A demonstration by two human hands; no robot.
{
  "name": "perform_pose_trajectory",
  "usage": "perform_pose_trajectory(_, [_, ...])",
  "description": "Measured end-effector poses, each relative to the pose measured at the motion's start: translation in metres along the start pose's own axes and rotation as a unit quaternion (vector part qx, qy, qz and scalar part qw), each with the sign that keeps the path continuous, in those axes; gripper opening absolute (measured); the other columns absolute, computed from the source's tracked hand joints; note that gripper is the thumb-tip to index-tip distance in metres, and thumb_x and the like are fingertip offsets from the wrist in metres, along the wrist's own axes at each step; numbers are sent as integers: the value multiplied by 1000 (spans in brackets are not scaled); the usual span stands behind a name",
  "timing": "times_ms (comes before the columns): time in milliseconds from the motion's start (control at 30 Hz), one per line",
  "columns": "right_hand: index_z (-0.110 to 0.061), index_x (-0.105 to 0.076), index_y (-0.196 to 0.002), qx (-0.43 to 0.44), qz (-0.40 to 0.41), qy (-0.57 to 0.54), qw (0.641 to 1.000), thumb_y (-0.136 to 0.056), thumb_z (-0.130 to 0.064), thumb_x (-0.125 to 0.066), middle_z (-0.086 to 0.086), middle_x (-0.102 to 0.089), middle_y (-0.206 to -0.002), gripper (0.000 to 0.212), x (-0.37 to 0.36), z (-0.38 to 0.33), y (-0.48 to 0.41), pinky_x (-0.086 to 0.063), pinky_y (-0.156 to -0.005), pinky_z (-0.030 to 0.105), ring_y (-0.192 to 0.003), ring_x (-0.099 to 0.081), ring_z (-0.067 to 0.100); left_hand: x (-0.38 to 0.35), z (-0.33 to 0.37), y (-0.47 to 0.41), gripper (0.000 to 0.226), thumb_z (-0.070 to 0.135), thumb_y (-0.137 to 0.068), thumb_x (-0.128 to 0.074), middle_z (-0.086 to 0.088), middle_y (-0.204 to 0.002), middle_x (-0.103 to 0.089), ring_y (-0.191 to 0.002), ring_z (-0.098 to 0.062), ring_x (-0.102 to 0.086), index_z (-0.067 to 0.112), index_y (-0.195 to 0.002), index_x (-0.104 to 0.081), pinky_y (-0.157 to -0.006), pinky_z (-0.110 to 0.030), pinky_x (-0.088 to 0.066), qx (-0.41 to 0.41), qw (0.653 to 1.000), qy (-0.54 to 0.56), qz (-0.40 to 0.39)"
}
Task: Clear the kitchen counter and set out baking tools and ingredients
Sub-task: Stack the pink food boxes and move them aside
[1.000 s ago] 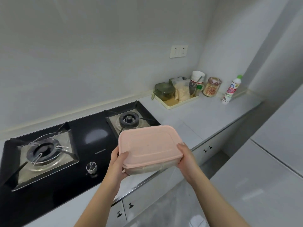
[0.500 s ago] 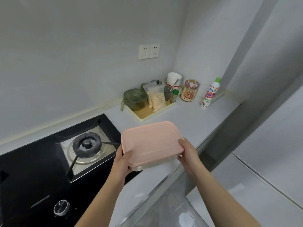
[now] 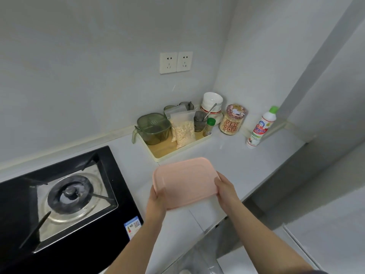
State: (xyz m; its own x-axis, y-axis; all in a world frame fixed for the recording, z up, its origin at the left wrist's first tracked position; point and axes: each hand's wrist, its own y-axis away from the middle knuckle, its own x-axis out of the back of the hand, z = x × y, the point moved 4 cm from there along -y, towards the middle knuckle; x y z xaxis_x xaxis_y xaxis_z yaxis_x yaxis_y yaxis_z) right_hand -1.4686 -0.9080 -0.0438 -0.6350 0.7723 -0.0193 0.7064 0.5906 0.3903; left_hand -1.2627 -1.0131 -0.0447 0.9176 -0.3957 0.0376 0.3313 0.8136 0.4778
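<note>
A rectangular container with a pink lid (image 3: 185, 180) is held level just above the white counter (image 3: 233, 165), right of the stove. My left hand (image 3: 157, 200) grips its near left corner, thumb on the lid. My right hand (image 3: 225, 189) grips its right end. Whether the container's base touches the counter is hidden. Behind it a cream tray (image 3: 158, 155) carries a green lidded jug (image 3: 154, 128), bags of pale flakes (image 3: 184, 130), a glass with a spoon (image 3: 199, 121) and a small green-capped bottle (image 3: 209, 127).
A black gas stove (image 3: 65, 204) fills the left. In the corner stand stacked white bowls (image 3: 212, 101), a "Year of the Dog" jar (image 3: 233, 120) and a white bottle with a green cap (image 3: 260, 127). Two wall sockets (image 3: 175, 62) sit above. The counter edge drops off at the right.
The view has swung right and closer to the corner. Both hands have carried the pink-lidded container forward over the counter, nearer the tray, and lower.
</note>
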Motion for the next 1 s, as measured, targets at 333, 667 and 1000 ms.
perform_pose_trajectory(333, [-23, -63, -118, -16, -2, 55, 998, -97, -3, -33, -1, -63, -122, 42, 44, -9, -97, -43, -98, 33, -113, -57, 18, -78, -1, -42, 74, 47, -74, -34, -3, -132, -55, -106, -21, -52, 28, -146, -37, -86, -32, -42, 0, 1000, -23, 5])
perform_pose_trajectory(667, [-16, -61, -117, -2, -23, 49, 999, -99, -4, -36, 5, -64, -114, 32, 28, -28, -151, -48, -82, 24, -96, -61, 15, -94, 8, -80, 43, 28, -100, -37, 1, -125, -58, -109, -22, -54, 29, -143, -41, -89, -32, -42, -17, 997, -54, 50])
perform_pose_trajectory(1000, [-10, -56, -132, -2, -9, 113, 994, -100, -11, -38, 10, -60, -125, 37, 8, -35, -200, -47, -99, 39, -113, -56, 26, -99, 22, -106, 45, 34, -98, -38, -1, -121, -59, -102, -19, -53, 27, -142, -42, -85, -29, -40, -26, 994, -49, 89])
